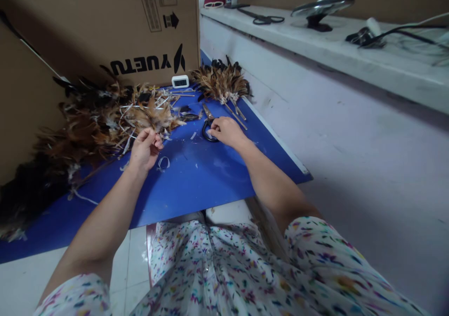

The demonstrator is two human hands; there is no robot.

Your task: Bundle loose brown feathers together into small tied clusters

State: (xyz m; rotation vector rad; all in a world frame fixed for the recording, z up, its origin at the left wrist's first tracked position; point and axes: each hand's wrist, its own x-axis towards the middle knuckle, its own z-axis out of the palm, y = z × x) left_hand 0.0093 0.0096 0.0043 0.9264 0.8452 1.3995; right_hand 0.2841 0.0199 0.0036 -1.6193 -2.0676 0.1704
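Note:
My left hand (145, 148) is over the blue table (196, 180), its fingers curled together in front of a pile of brown and black feathers (91, 128). Whatever lies between those fingertips is too small to make out. To the right, my right hand (226, 131) has its fingers closed on the black handle of a pair of scissors (209, 115), which lie on the table with the blades pointing away. A loose ring of clear string (163, 163) and small white scraps lie near my left hand.
Behind stands a cardboard box (105, 21) with a small white digital clock (180, 82) before it. Feather bunches on sticks (224, 82) lie at the back right. A white ledge (287, 30) along the right holds more scissors (263, 18) and a lid (324, 6).

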